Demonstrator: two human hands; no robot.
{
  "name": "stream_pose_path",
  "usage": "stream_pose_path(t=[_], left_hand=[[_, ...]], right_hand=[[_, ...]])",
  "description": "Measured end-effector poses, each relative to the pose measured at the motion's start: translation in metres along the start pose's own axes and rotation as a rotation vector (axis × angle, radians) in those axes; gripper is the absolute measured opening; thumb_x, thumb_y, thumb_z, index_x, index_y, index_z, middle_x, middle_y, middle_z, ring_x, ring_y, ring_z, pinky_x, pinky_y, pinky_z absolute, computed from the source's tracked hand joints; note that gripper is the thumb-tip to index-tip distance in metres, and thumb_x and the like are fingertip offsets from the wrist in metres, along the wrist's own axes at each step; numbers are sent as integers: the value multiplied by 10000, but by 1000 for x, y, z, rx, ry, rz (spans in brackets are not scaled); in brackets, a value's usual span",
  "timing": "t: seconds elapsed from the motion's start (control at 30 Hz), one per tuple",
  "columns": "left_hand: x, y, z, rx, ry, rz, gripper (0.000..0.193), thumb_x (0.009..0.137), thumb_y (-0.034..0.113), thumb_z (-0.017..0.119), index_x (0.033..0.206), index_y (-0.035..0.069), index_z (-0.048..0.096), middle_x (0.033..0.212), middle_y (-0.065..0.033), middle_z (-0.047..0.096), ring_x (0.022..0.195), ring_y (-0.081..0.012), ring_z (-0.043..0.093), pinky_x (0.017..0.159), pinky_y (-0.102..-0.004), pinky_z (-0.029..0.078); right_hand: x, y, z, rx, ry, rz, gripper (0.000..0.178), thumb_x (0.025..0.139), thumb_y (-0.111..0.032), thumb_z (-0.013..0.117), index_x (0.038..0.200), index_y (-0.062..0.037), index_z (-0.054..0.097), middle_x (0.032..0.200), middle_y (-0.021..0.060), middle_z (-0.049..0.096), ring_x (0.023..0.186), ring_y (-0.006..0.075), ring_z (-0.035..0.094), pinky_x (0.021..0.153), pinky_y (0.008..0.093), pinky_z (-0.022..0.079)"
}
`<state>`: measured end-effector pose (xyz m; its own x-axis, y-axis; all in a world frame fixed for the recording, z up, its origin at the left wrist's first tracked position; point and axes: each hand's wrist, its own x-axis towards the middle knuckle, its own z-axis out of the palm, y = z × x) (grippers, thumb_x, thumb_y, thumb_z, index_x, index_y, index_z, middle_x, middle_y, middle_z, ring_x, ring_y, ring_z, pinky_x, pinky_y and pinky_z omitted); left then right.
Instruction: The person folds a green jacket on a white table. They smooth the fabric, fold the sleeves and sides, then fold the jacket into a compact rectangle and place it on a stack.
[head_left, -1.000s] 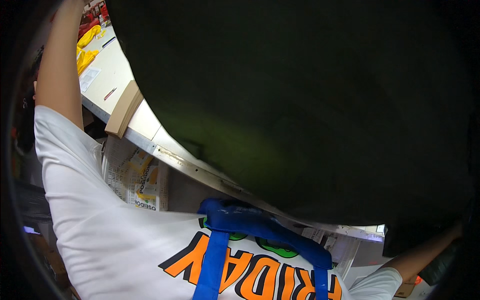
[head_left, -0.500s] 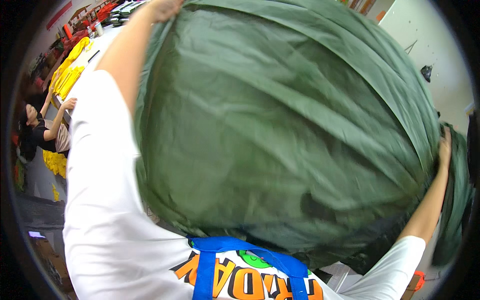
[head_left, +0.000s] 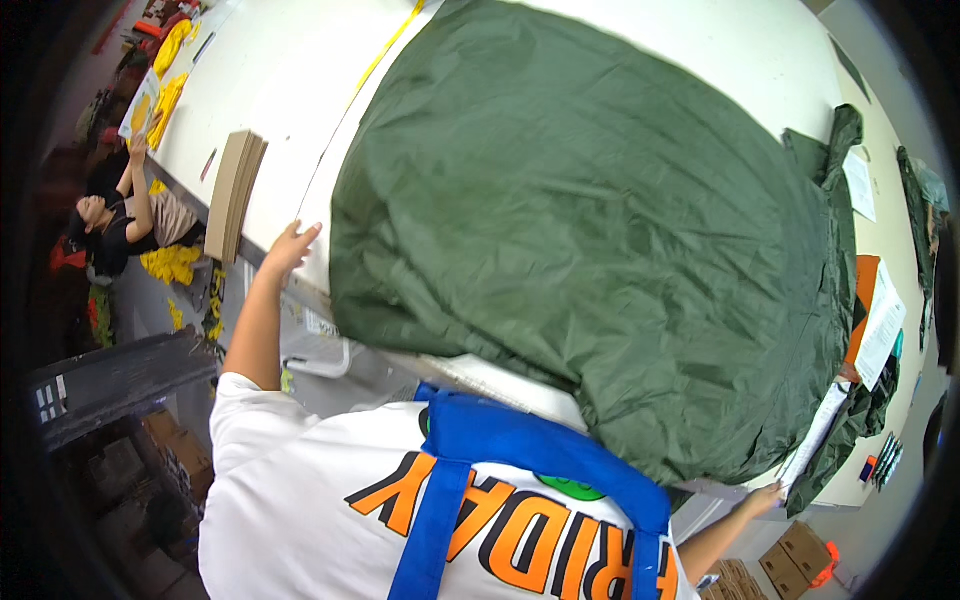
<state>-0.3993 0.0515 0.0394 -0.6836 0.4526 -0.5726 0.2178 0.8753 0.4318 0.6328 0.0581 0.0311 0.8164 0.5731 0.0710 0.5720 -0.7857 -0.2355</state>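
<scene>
Fabric (head_left: 580, 220) partly hides tabletop (head_left: 290, 90), left grip (head_left: 290, 249) spread apart, right grip (head_left: 765, 498) impossible to tell.

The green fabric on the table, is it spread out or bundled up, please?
Spread out, though wrinkled: the green fabric lies broadly across the white table.
</scene>
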Motion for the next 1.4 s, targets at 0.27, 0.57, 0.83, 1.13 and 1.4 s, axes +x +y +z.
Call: stream_pose_path(t=[0.27, 0.57, 0.83, 1.13, 1.4], left_hand=[[-72, -72, 27, -501, -512, -184, 312, 877, 308, 638, 1067, 70, 569, 909, -23, 633, 769, -147, 599, 682, -306, 499], [-10, 94, -144, -928, -334, 854, 260, 952, 195, 518, 1116, -4, 544, 1093, -88, 606, 1041, -178, 556, 970, -327, 418], [22, -20, -199, -758, 76, 592, 266, 858, 170, 523, 1066, 11, 570, 1048, -65, 598, 1005, -184, 547, 905, -302, 414], [-42, 1, 33, 277, 294, 974, 587, 836, 251, 631, 1349, 58, 421, 1394, -199, 399, 1293, -380, 364, 1061, -448, 312], [-43, 38, 143, 948, 80, 770, 754, 864, 581, 486, 1482, 359, 116, 1571, -36, -23, 1415, -416, -6, 1032, -707, 81]], right_hand=[[-120, -16, 40, 1149, -522, 669, 341, 955, -388, 494, 781, -97, 533, 569, 18, 509, 506, 155, 488, 492, 290, 415], [30, -148, -122, 1355, -110, -99, 385, 950, -347, 531, 1175, -35, 522, 1097, 80, 595, 953, 186, 573, 820, 325, 486], [88, 26, -150, 86, 79, -578, 508, 965, -390, 466, 1260, 23, 506, 1218, 247, 554, 1059, 336, 537, 944, 383, 391], [-70, 63, -46, 360, -335, -161, 385, 967, -287, 474, 1088, 65, 572, 961, 155, 612, 910, 226, 538, 857, 341, 416], [-157, 61, -59, 828, -343, 275, 365, 948, -411, 498, 1170, -131, 574, 732, -58, 439, 624, 46, 429, 532, 210, 368]])
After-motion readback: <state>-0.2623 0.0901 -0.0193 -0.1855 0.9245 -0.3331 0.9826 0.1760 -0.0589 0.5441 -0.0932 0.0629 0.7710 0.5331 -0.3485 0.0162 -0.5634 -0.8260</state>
